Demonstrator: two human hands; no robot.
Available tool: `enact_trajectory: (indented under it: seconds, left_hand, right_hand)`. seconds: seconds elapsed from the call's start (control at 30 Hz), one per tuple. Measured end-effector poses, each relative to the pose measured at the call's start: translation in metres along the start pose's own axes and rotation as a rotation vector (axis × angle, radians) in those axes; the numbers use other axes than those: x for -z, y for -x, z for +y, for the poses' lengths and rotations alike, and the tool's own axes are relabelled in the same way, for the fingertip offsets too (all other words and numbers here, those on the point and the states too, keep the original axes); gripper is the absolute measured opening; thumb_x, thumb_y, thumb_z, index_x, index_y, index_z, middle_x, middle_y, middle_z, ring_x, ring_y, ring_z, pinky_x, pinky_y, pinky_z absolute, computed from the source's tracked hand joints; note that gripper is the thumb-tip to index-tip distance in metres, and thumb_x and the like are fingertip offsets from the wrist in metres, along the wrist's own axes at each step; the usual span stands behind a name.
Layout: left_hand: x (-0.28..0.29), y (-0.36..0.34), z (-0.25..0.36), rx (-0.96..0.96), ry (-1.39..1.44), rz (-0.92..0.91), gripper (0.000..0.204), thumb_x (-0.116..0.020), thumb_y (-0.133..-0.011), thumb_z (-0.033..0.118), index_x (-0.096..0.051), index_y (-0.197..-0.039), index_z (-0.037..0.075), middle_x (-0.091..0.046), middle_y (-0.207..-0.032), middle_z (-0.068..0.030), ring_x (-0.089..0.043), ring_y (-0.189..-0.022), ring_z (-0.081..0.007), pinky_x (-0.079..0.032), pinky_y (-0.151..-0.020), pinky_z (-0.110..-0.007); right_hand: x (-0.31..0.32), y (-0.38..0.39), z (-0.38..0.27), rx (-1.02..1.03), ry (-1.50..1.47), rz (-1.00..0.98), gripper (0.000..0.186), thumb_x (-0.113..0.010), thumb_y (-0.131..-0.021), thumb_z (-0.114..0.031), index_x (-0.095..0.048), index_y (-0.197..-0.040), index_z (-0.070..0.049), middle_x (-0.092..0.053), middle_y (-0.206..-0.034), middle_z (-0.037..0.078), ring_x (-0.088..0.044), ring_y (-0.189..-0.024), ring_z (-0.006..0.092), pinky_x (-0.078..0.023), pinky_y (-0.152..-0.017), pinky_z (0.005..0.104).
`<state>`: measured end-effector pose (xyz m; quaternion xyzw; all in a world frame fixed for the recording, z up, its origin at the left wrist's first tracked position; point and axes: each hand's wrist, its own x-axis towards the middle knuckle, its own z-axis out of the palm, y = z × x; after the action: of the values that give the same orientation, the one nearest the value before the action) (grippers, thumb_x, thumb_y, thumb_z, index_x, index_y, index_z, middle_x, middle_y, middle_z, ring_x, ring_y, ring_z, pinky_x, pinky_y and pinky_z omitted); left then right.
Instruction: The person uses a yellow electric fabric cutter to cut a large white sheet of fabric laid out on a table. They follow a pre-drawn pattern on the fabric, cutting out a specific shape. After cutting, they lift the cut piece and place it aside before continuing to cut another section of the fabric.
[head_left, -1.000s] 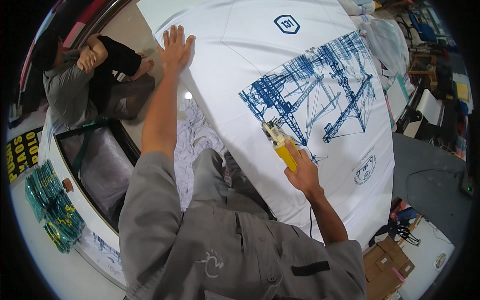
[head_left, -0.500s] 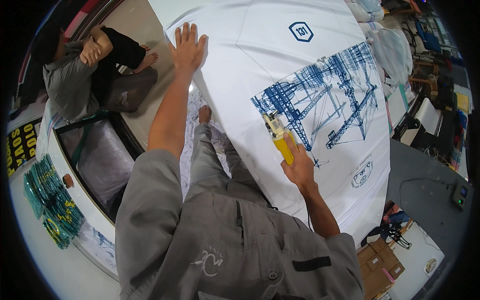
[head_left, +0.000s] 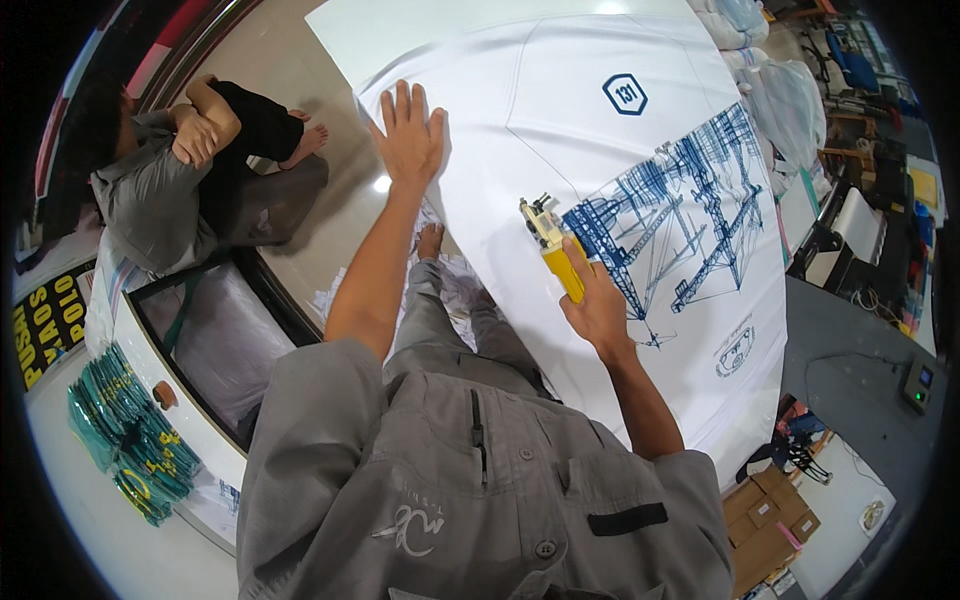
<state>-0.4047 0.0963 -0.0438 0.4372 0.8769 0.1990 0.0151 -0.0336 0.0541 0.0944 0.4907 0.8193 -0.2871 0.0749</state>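
White cloth [head_left: 470, 170] lies spread over a table in front of me. It carries a blue drawing of cranes and scaffolding [head_left: 700, 235], a small hexagonal badge print [head_left: 625, 95] and a round emblem [head_left: 735, 352]. My left hand [head_left: 410, 145] rests flat on the cloth's left edge, fingers spread. Wrapped in my right hand [head_left: 603, 312] is a handheld electric cloth cutter [head_left: 568, 273] with a yellow body and cream metal head. Its head sits over the cloth at the drawing's left end. That head hides the cloth directly beneath it.
Someone in grey and black sits at far left, a bare foot [head_left: 304, 146] on the floor. Folded green packets [head_left: 130, 430] and a black-framed bin with plastic [head_left: 225, 335] stand left. At right are clear plastic bags [head_left: 785, 95], cardboard boxes [head_left: 765, 515] and a small device [head_left: 918, 385].
My view has shifted, so the cloth appears lower and farther right. The cutter has moved forward across the cloth and covers the drawing's left corner. My left hand stays flat on the edge.
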Motion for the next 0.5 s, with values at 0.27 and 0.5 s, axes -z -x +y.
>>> enact_trajectory:
  seconds: [0.27, 0.5]
  left_hand:
    - [0.008, 0.004, 0.001, 0.019, 0.095, -0.052, 0.068, -0.048, -0.105, 0.037, -0.035, -0.161, 0.000, -0.024, -0.174, -0.0149, -0.017, -0.161, -0.0366, -0.011, -0.126, -0.068]
    - [0.018, 0.028, -0.002, -0.040, 0.190, -0.089, 0.068, -0.051, -0.104, 0.025, -0.031, -0.160, -0.009, -0.020, -0.173, -0.0243, -0.015, -0.161, -0.0430, -0.012, -0.125, -0.069]
  right_hand:
    - [-0.001, -0.061, -0.063, -0.025, -0.046, 0.037, 0.100, -0.072, -0.080, -0.009, -0.031, -0.164, -0.042, -0.059, -0.110, 0.017, -0.068, -0.091, 0.0416, -0.059, -0.081, 0.0504]
    - [0.010, -0.123, -0.116, -0.036, -0.057, 0.033, 0.102, -0.072, -0.080, -0.009, -0.027, -0.166, -0.039, -0.063, -0.110, 0.020, -0.068, -0.098, 0.0443, -0.057, -0.088, 0.0514]
